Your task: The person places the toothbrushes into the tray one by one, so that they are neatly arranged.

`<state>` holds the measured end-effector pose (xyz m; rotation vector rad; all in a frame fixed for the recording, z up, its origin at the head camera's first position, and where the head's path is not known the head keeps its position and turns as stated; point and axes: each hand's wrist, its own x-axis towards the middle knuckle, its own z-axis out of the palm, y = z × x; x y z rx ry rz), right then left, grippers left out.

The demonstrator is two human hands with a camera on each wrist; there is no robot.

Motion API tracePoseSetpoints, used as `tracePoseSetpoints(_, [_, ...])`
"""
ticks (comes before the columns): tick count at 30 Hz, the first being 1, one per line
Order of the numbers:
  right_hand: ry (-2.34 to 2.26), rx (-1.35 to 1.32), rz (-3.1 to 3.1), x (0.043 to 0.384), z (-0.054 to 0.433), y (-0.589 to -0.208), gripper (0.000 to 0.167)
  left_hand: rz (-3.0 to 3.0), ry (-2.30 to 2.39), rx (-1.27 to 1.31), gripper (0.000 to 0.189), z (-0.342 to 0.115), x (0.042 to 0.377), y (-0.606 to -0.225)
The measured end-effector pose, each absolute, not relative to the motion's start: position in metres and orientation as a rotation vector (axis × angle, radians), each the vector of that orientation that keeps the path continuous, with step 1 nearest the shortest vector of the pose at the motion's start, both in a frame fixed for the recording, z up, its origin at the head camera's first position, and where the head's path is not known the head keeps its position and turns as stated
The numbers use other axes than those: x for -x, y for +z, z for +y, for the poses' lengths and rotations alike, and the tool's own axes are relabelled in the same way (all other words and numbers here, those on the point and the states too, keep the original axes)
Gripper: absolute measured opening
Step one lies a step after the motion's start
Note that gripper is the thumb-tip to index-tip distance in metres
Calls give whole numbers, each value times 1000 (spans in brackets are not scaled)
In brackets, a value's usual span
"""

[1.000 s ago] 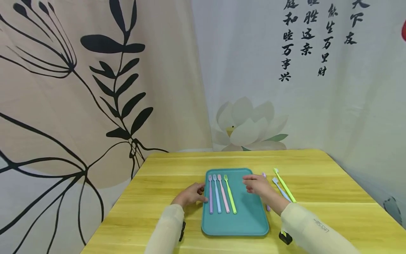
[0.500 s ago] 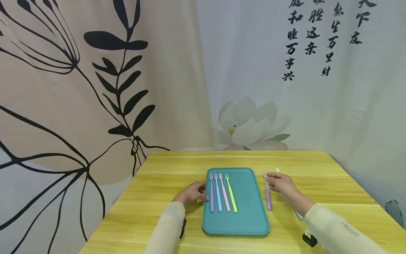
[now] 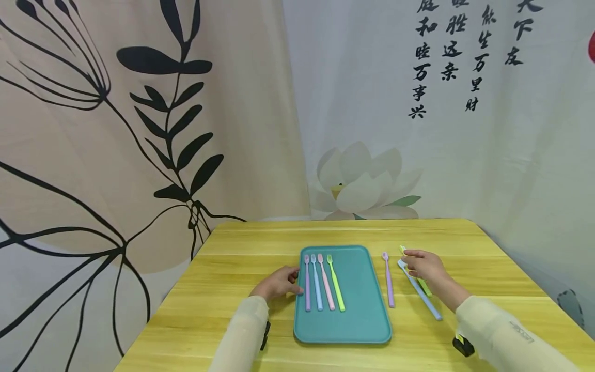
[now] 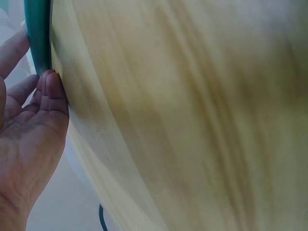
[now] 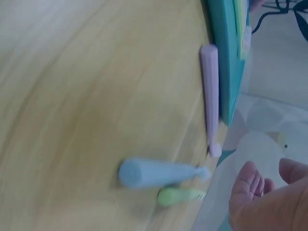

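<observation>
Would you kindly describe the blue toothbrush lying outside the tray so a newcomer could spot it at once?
On the wooden table, find the teal tray, then look beyond its right edge. The blue toothbrush slants there, beside a purple toothbrush and a green toothbrush; it is the only blue one off the tray.

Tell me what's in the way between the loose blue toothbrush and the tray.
One thing: the purple toothbrush, lying between the loose blue toothbrush and the right side of the tray.
</observation>
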<state>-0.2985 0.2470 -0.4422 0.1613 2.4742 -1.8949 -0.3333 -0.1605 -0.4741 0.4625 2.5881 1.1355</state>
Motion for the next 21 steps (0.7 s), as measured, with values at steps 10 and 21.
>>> tracePoseSetpoints(10, [-1860,-211,2486,307,272,-446,54,2578,1156,-454,70,-161,335,-476])
tracePoseSetpoints(21, [-1825,-210,2480,314,292,-453,56,2574,1156,-460,70,-161,332,-473])
